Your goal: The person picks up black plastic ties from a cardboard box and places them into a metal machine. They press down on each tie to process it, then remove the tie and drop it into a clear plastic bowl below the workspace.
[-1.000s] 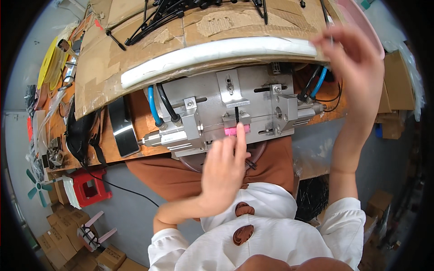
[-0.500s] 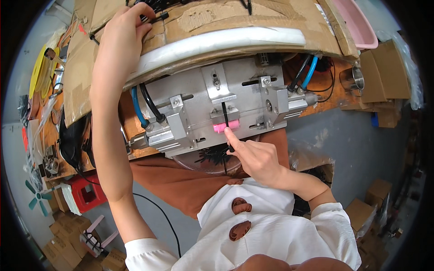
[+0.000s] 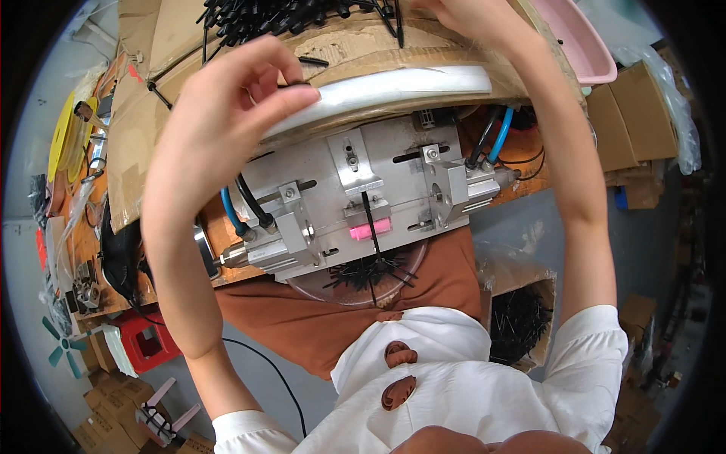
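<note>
My left hand (image 3: 234, 121) is closed above the left end of a white padded strip (image 3: 408, 81), thumb and fingers drawn together. A small dark bit shows at its fingertips, too hidden to name. Over the cardboard at the top edge is my right hand (image 3: 476, 17), its fingers cut off by the picture. Between the hands lies a heap of black rod-like parts (image 3: 265, 19). Below, a metal fixture (image 3: 333, 185) holds a thin black rod (image 3: 371, 219) upright across a pink piece (image 3: 382, 226); neither hand touches them.
Metal clamp blocks (image 3: 291, 227) with blue and black hoses flank the fixture. A clear round tray (image 3: 302, 291) with black parts sits at my lap. A box of black parts (image 3: 522, 325) stands to the right, a pink basin (image 3: 582, 45) at the far right.
My right hand has left the pink piece and risen to the top edge. My left hand has come down and right from the black heap. The rod stays in the fixture.
</note>
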`<state>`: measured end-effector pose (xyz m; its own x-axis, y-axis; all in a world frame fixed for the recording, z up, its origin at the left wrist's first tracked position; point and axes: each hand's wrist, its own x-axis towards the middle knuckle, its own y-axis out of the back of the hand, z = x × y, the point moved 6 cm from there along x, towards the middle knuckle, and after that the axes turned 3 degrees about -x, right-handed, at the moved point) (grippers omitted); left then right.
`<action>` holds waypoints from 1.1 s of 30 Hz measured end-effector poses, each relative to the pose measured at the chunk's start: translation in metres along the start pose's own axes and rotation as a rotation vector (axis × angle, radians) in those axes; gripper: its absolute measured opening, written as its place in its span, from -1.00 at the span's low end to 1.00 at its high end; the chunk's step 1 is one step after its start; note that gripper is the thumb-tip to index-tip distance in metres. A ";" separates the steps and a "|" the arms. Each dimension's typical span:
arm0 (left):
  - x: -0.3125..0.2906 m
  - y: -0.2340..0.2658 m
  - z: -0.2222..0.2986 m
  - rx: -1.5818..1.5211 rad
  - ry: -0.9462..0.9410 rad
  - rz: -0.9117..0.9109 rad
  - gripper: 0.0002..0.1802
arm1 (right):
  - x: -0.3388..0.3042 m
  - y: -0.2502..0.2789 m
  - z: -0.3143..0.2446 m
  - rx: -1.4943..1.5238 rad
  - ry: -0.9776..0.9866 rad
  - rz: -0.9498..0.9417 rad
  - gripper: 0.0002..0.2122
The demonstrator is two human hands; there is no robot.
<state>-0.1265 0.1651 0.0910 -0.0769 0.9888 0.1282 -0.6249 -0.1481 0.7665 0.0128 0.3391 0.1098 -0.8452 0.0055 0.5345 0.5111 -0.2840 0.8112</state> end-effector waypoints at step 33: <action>-0.137 -0.176 0.044 0.388 0.067 0.233 -0.20 | -0.091 0.053 -0.037 1.230 -0.720 0.163 -0.69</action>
<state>0.0278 0.0551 -0.0335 -0.2393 0.9255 0.2937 -0.2486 -0.3508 0.9028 0.1106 0.2881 0.0953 -0.6936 0.6352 0.3398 0.7151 0.6642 0.2179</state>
